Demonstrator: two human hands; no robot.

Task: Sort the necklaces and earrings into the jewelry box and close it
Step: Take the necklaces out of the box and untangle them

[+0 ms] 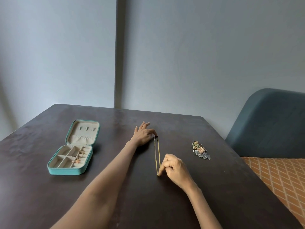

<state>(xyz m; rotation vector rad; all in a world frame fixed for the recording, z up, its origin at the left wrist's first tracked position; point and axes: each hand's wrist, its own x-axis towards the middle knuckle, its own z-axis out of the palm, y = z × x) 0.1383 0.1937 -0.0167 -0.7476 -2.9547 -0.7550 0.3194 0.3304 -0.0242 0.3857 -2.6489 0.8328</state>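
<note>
A thin gold necklace (157, 154) lies stretched in a long narrow loop on the dark table. My left hand (143, 133) pinches its far end by the clasp, other fingers spread. My right hand (174, 166) pinches the near end against the tabletop, fingers curled. The teal jewelry box (66, 171) lies open at the left, lid flat behind it. Gold earrings (78, 157) sit in its right compartments. A small pile of mixed jewelry (200, 150) lies to the right of my hands.
The dark wooden table (115, 195) runs to a grey wall behind. A blue-grey chair back (270, 123) with an orange patterned seat (280, 176) stands off the table's right edge.
</note>
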